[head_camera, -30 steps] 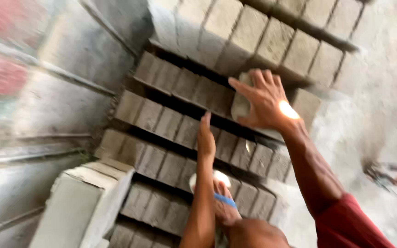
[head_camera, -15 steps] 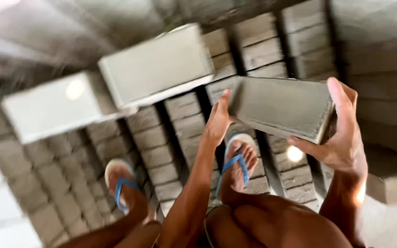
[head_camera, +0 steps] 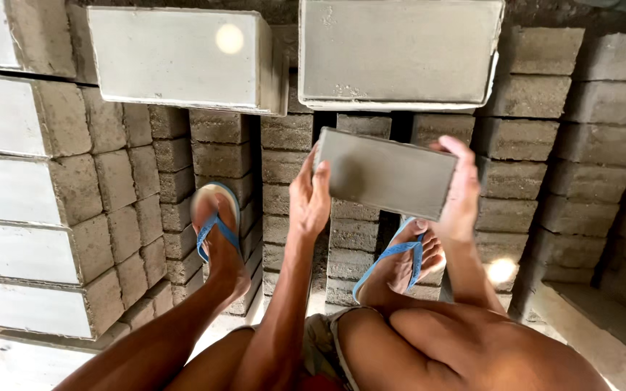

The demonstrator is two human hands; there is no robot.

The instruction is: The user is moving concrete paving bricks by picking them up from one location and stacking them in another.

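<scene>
Brick: a grey concrete brick point(head_camera: 389, 174) is held up in the air between both hands, its broad face turned toward the camera and its long edge running left to right, tilted slightly down to the right.
Left hand: the left hand point(head_camera: 310, 195) presses flat against the brick's left end, fingers stretched upward along that short side, thumb toward the near face.
Right hand: the right hand point(head_camera: 459, 190) clasps the right end, fingers curled over the top corner and the palm against the short side.
Grip: both hands are closed on the brick from opposite ends, so the brick spans the gap between them; neither hand reaches under its middle.
Below the brick: two feet in blue flip-flops, the left foot point(head_camera: 219, 235) and the right foot point(head_camera: 400, 261), stand on rows of stacked bricks point(head_camera: 284, 156) set on edge.
Ahead: two larger pale blocks lie flat on top of the stack, one block point(head_camera: 175, 58) to the upper left and another block point(head_camera: 400, 51) directly beyond the held brick.
Sides: more pale blocks point(head_camera: 16, 181) are piled on the left, and darker stacked rows point(head_camera: 603, 145) fill the right.
</scene>
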